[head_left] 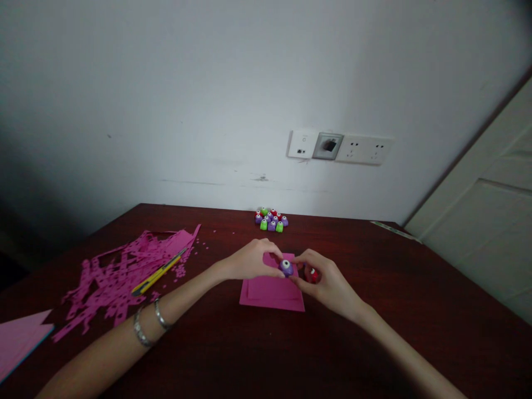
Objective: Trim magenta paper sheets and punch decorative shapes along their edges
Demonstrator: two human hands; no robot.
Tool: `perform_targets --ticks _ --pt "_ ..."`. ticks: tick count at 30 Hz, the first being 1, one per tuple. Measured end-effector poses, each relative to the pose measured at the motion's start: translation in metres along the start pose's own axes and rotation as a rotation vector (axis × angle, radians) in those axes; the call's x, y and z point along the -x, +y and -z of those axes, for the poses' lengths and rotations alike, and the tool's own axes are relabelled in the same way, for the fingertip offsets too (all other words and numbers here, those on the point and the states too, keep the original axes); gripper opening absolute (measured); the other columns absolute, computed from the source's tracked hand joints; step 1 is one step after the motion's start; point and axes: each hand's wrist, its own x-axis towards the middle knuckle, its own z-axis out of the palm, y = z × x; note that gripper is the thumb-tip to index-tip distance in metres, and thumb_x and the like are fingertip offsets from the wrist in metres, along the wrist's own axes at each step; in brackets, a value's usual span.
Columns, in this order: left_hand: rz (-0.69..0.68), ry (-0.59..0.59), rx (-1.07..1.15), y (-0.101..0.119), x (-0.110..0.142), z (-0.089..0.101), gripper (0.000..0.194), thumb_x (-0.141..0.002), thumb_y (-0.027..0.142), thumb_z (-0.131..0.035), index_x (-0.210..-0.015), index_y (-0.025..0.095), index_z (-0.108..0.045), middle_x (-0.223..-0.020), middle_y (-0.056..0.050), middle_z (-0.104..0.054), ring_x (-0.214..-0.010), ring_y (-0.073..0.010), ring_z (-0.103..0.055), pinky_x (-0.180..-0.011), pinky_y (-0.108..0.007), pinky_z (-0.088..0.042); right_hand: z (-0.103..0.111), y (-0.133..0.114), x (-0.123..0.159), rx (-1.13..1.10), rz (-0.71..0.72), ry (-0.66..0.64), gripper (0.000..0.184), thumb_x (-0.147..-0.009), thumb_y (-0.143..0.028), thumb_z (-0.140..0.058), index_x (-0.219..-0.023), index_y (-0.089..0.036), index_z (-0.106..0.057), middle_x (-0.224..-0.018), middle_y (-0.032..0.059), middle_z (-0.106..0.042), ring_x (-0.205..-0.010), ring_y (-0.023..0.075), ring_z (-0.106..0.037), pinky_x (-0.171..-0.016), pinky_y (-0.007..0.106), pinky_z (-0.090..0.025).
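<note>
A small purple paper punch (286,268) with a white top button is held over the pink paper sheets (270,292). My left hand (253,260) is closed, with its thumb and fingers at the left side of the punch. From the right, my right hand (322,277) pinches at the same punch with thumb and fingertips. A red paper punch (311,274) shows inside the curve of my right hand; whether the hand touches it, I cannot tell. The pink sheets lie stacked on the dark table, partly covered by my hands.
Several purple, green and red punches (271,219) stand grouped near the wall. On the left, punched pink paper scraps (112,277) lie heaped with a yellow utility knife (160,272) and tiny cut-outs. Light pink sheets (22,338) sit at the table's left edge.
</note>
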Motion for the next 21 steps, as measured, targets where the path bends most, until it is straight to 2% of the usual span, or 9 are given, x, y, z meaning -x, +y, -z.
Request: perform_targets --ticks 9,13,16,19,21 --pt "-0.012 -0.014 -0.009 0.003 0.0 -0.004 0.025 -0.069 0.037 -0.068 -0.087 0.02 -0.065 -0.084 -0.002 -0.063 -0.081 -0.0154 -0.055 -0.075 -0.03 -0.041 0.0 -0.004 0.0 0.007 0.012 -0.03 0.013 -0.076 -0.026 -0.061 -0.087 -0.021 -0.062 -0.074 0.0011 -0.055 -0.064 0.0123 -0.047 -0.057 0.025 -0.04" --pt "0.004 -0.02 0.067 0.001 0.0 -0.004 0.034 -0.071 0.039 -0.067 -0.098 0.019 -0.06 -0.091 -0.004 -0.063 -0.085 -0.0154 -0.056 -0.077 -0.029 -0.042 0.001 -0.001 -0.001 -0.011 -0.003 -0.033 0.016 -0.075 -0.026 -0.061 -0.091 -0.021 -0.063 -0.073 0.0008 -0.055 -0.063 0.0123 -0.048 -0.057 0.025 -0.04" --pt "0.033 0.023 0.01 -0.01 -0.002 -0.003 0.036 -0.074 0.04 -0.063 -0.101 0.018 -0.058 -0.095 -0.005 -0.062 -0.087 -0.0161 -0.055 -0.077 -0.028 -0.042 0.001 0.009 -0.002 -0.055 -0.05 -0.018 0.017 -0.075 -0.028 -0.061 -0.09 -0.02 -0.063 -0.074 0.001 -0.055 -0.063 0.012 -0.049 -0.056 0.025 -0.041" --pt "0.102 0.082 -0.185 -0.032 -0.002 -0.002 0.025 -0.078 0.036 -0.057 -0.093 0.016 -0.06 -0.087 -0.006 -0.061 -0.082 -0.0172 -0.054 -0.073 -0.029 -0.041 0.0 0.024 -0.002 -0.102 -0.123 0.02 0.016 -0.073 -0.031 -0.063 -0.083 -0.019 -0.063 -0.073 0.0009 -0.056 -0.062 0.0116 -0.049 -0.056 0.025 -0.044" --pt "0.155 0.076 -0.304 -0.048 -0.001 -0.001 0.02 -0.077 0.033 -0.056 -0.086 0.016 -0.062 -0.081 -0.006 -0.061 -0.079 -0.0187 -0.054 -0.071 -0.03 -0.04 0.0 0.034 0.0 -0.139 -0.208 0.02 0.019 -0.073 -0.035 -0.062 -0.082 -0.018 -0.062 -0.07 0.0004 -0.056 -0.057 0.0105 -0.049 -0.05 0.023 -0.043"
